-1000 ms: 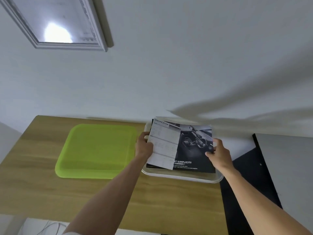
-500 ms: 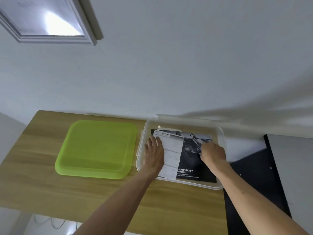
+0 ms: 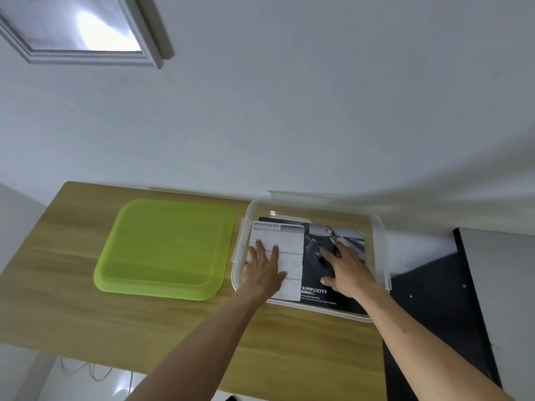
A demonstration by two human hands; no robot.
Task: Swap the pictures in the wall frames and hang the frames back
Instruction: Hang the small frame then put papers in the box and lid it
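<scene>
1. Wooden table (image 3: pixel 72 285): carries everything, landmark here is the clear plastic bin (image 3: pixel 381 235) at its right end against the wall. Risk: bin's near rim sits close to the table's front edge; a hard push from the hands could slide it toward that edge.
2. Wall frame (image 3: pixel 144 57): hangs well up and left of the bin, glass glaring, pic inside unreadable. Judgement: no swap visibly under way at this frame. Risk: glare hides which print it holds, so the wrong one may go in.
3. Green lid (image 3: pixel 165 250): flat on the table just left of the bin, not touching it as far as I can tell. Risk: left arm crosses near its right edge w/ little room, could knock it.
4. Printed sheets (image 3: pixel 291 253): in the bin, a white "SPECIFICATION" page over a dark car-interior page, w/ another dark sheet peeking behind. Risk: glossy pages slip on each other; pressing down and dragging could crease or fan them, or lift two at once.
5. Left hand (image 3: pixel 265 269): fingers straight and spread, flat on the white page, gripping nothing.
6. Right hand (image 3: pixel 344 269): fingers spread, flat on the dark page, gripping nothing. Risk: smudges on the dark print would show behind glass.
</scene>
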